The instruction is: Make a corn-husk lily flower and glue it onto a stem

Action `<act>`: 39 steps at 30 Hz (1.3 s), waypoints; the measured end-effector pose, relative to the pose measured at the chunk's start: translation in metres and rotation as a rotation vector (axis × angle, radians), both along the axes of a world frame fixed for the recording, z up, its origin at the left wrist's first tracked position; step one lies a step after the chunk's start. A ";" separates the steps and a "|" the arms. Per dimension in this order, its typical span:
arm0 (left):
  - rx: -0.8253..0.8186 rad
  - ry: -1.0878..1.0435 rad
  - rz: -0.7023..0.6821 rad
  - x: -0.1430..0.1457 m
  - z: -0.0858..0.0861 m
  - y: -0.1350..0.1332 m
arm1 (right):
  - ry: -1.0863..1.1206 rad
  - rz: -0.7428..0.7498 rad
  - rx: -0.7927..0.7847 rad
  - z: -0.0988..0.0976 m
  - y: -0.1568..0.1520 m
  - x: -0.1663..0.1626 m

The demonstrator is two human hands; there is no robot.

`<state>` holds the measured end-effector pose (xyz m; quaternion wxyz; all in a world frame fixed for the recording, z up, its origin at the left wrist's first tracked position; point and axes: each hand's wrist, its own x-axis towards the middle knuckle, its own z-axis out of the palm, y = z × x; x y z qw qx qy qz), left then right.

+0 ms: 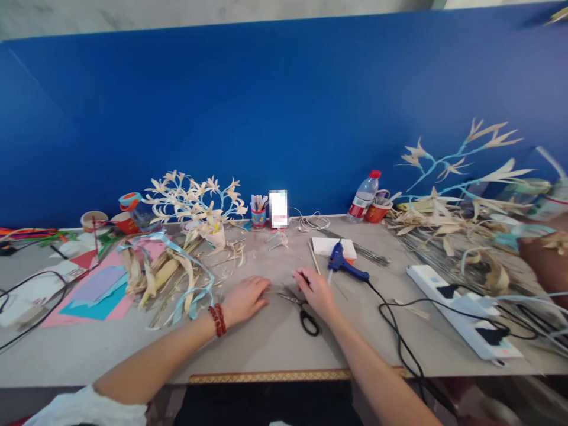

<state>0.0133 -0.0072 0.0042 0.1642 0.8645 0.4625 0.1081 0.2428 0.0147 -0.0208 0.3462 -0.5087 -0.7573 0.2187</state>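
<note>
My left hand [245,297] rests on the grey table [275,343], fingers together and curled down, pinching one end of a thin pale strip. My right hand [316,290] lies just to its right, fingers closed in a pinch on a thin dark stick or wire. Black-handled scissors [302,310] lie between and under the two hands, partly covered by the right one. A red bead bracelet [218,320] circles my left wrist. A blue glue gun [346,266] stands just right of my right hand, beside a white card [331,245].
Dried husk strips and blue ribbon [168,275] are piled at left over pink and blue paper [97,293]. A husk flower spray [195,204], pen cup [258,213], water bottle [364,198], red cup [378,210] line the blue wall. A white power strip [461,313] and cables lie right; another person's arm [544,260] is at far right.
</note>
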 end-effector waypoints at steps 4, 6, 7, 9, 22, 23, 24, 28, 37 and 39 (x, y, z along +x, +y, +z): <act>-0.024 0.021 0.126 -0.002 -0.009 -0.004 | -0.027 0.053 -0.001 0.005 -0.002 0.000; -0.025 0.033 0.119 -0.002 -0.010 -0.004 | -0.037 0.070 0.006 0.011 -0.004 -0.001; -0.027 0.038 0.118 -0.002 -0.009 -0.004 | -0.042 0.079 0.008 0.015 -0.004 -0.001; -0.030 0.041 0.122 -0.001 -0.008 -0.005 | -0.052 0.109 0.002 0.023 -0.007 -0.003; -0.275 -0.709 0.174 -0.020 0.027 -0.054 | 0.548 0.324 -0.339 0.020 -0.057 -0.069; -0.274 -0.786 0.212 -0.021 0.028 -0.058 | 0.651 0.342 -0.390 0.018 -0.061 -0.076; -0.259 -0.838 0.251 -0.023 0.028 -0.063 | 0.752 0.358 -0.442 0.017 -0.064 -0.083; -0.144 -0.900 0.346 -0.029 0.023 -0.079 | 1.026 0.372 -0.556 0.018 -0.077 -0.104; 0.239 -0.615 0.327 -0.051 0.015 -0.114 | 1.139 0.440 -0.737 0.025 -0.097 -0.130; 0.309 -0.499 0.335 -0.071 0.014 -0.125 | 1.061 0.516 -0.793 0.027 -0.103 -0.129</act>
